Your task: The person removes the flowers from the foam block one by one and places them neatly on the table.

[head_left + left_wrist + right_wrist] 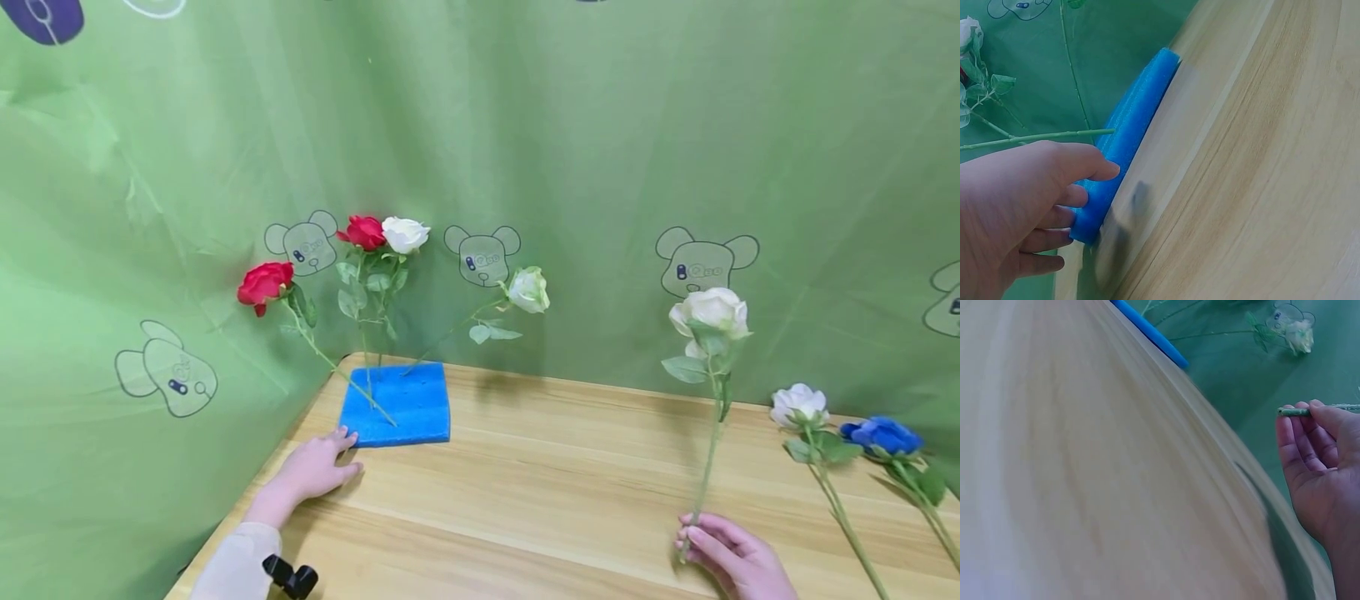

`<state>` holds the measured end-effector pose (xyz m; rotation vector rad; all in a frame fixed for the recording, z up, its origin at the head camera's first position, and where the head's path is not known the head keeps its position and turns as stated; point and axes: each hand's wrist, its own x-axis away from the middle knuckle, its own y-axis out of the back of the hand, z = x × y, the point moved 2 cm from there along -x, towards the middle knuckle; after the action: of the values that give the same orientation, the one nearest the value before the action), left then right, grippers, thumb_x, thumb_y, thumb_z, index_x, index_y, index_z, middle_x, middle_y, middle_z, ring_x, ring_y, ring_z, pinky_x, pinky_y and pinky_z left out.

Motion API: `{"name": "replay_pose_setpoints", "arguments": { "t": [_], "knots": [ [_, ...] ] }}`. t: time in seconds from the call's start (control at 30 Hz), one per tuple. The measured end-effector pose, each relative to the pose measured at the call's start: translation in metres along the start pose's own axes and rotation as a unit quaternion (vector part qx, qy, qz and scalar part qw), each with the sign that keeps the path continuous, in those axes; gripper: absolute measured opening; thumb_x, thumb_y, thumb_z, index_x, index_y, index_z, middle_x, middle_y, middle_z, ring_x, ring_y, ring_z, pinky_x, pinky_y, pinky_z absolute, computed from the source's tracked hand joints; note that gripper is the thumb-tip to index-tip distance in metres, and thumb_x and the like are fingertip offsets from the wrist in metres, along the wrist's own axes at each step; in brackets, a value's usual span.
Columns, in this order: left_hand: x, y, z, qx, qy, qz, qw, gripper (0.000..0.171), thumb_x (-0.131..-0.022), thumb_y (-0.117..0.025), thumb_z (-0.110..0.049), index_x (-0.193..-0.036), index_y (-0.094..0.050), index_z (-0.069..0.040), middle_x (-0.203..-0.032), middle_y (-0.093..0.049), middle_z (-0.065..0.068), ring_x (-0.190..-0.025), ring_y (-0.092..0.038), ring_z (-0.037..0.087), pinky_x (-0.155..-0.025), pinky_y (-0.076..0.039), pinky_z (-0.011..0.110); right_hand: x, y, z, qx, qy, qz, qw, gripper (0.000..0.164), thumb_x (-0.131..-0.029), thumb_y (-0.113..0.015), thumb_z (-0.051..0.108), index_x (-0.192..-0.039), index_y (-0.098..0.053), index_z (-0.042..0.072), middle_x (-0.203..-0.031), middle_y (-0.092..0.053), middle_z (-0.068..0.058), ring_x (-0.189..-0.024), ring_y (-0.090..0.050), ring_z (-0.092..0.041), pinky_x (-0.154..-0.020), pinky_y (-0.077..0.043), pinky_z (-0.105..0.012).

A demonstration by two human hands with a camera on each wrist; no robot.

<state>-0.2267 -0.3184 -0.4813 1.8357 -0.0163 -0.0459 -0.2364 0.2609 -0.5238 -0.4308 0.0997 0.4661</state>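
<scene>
the left hand (315, 467), fingers relaxed, touches the blue block (422, 417) just beyond it, likely steadying it, while the right hand (738, 557) pinches a white rose (716, 313) low, perhaps sparing its petals above.

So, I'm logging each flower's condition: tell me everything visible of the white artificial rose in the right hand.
The white artificial rose has full, layered, fabric-like petals, green leaves below them and a long, slender green stem. It is held bloom up, leaning slightly right in the head view, before a green fabric backdrop. The right hand pinches the stem near its lower end, leaving a short tip bare; nothing else visibly touches it.
</scene>
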Motion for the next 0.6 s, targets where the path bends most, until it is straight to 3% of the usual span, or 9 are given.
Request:
{"name": "replay_pose_setpoints", "arguments": {
  "t": [0.13,0.3,0.5,0.6],
  "knots": [
    [0.000,-0.001,0.000,0.001,-0.003,-0.003,1.0000,0.061,-0.091,-0.064,-0.040,-0.138,-0.053,-0.003,-0.146,-0.045,0.026,-0.129,-0.048,0.048,-0.105,-0.043,0.060,0.008,0.010,0.002,0.024,-0.026,-0.042,0.998,0.027,-0.098,-0.051,0.000,-0.108,-0.074,0.011,-0.100,-0.076,-0.004,-0.094,-0.072,-0.013,-0.081,-0.060,-0.025],
    [0.001,-0.002,0.001,0.001,-0.005,-0.006,1.0000,0.060,-0.091,-0.064,-0.039,-0.138,-0.054,-0.003,-0.145,-0.046,0.027,-0.128,-0.049,0.048,-0.104,-0.044,0.059,0.018,0.025,0.005,0.077,-0.083,-0.112,0.987,0.016,-0.095,-0.062,0.012,-0.101,-0.076,0.019,-0.095,-0.076,0.003,-0.089,-0.072,-0.009,-0.077,-0.060,-0.022],
    [0.001,-0.003,0.002,0.001,-0.006,-0.005,1.0000,0.061,-0.091,-0.065,-0.040,-0.138,-0.053,-0.003,-0.145,-0.046,0.027,-0.128,-0.049,0.048,-0.104,-0.043,0.059,0.028,0.040,0.003,0.099,-0.056,-0.112,0.987,0.019,-0.096,-0.059,0.011,-0.100,-0.075,0.020,-0.091,-0.075,0.004,-0.085,-0.072,-0.008,-0.072,-0.060,-0.020],
    [0.000,-0.004,0.003,0.000,-0.007,-0.006,1.0000,0.061,-0.091,-0.065,-0.040,-0.138,-0.053,-0.003,-0.145,-0.047,0.027,-0.128,-0.050,0.048,-0.104,-0.044,0.059,0.033,0.050,0.001,0.145,-0.081,-0.156,0.974,0.012,-0.093,-0.066,0.019,-0.095,-0.076,0.025,-0.086,-0.075,0.005,-0.081,-0.072,-0.007,-0.070,-0.060,-0.020]
  ]
}}
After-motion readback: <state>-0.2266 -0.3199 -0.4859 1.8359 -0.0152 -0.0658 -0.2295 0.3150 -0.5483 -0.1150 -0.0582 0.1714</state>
